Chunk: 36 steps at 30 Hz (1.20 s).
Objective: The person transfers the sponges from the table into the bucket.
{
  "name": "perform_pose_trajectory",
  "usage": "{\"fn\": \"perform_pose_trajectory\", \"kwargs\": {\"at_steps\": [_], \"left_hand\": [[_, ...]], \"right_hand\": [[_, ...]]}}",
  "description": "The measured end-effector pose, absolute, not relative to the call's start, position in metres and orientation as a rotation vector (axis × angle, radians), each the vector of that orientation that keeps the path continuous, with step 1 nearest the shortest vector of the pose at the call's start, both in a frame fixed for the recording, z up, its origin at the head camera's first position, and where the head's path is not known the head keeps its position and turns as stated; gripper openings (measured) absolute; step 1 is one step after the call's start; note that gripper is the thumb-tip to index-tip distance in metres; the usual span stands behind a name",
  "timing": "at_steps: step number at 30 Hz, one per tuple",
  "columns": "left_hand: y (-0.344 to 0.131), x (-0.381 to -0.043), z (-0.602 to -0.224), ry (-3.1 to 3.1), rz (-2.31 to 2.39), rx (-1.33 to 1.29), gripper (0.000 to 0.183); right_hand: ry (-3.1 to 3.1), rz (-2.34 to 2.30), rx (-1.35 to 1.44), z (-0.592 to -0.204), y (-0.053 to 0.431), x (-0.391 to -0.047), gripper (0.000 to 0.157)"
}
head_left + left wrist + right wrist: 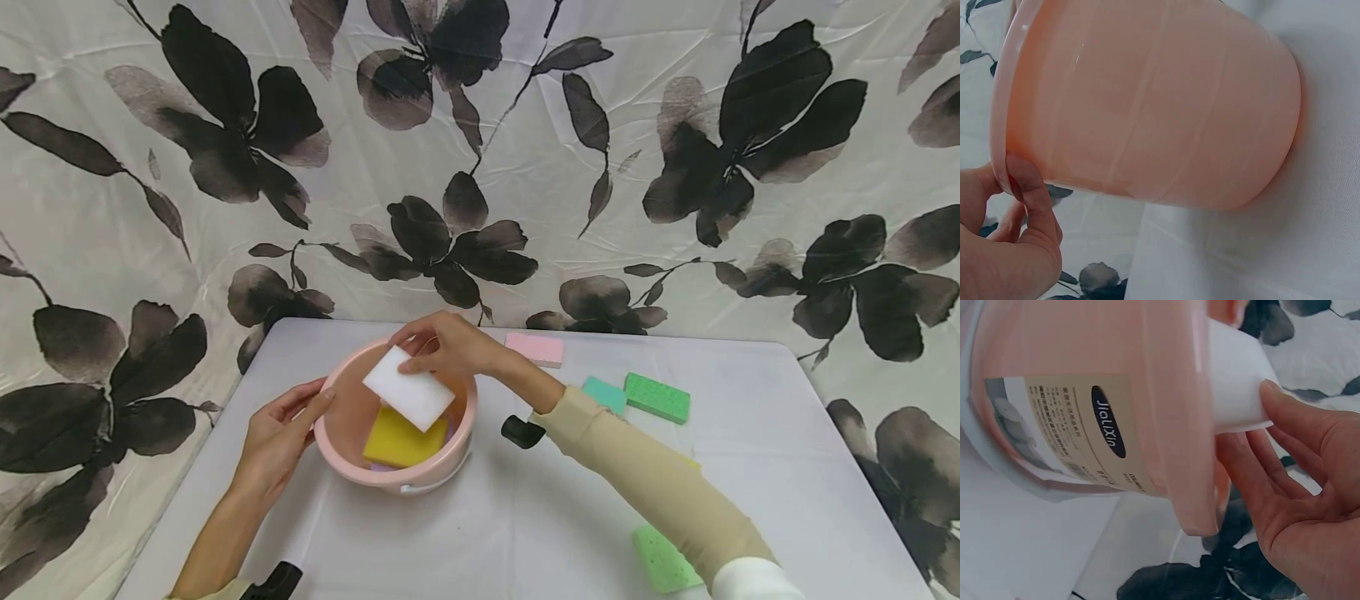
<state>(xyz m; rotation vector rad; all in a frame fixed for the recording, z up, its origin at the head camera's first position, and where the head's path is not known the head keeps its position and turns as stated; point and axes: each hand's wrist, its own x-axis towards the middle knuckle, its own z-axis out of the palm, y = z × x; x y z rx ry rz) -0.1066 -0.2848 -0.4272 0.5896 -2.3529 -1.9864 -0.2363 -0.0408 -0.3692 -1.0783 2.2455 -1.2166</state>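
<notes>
Floral fabric [480,167] backs right fingers [422,363] pinching white sponge [408,392] at bucket mouth [350,408].

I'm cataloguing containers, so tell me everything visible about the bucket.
The bucket is round, pale pink and apparently plastic, with a thick rim, a lowered white handle and a label reading Jialixin. It stands upright on the white table, a yellow sponge inside. The left hand pinches its rim.

room in bucket [343,412] beside yellow sponge [399,442]
</notes>
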Motion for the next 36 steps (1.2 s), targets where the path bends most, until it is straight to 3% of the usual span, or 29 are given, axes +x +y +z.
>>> {"fn": "perform_pose_trajectory", "kwargs": {"at_steps": [17,28,36], "left_hand": [[-0.286,-0.107,-0.428,-2.365,-1.986,0.621,0.068],[-0.285,-0.107,-0.429,-2.350,-2.000,0.620,0.067],[-0.285,-0.106,-0.428,-2.350,-1.994,0.623,0.067]], "right_hand": [[2.266,-0.925,-1.120,-0.388,-0.071,-0.232,0.037],[2.404,-0.762,-1.191,-0.401,-0.079,-0.230,0.027],[2.391,-0.858,-1.155,-0.397,-0.071,-0.226,0.025]]}}
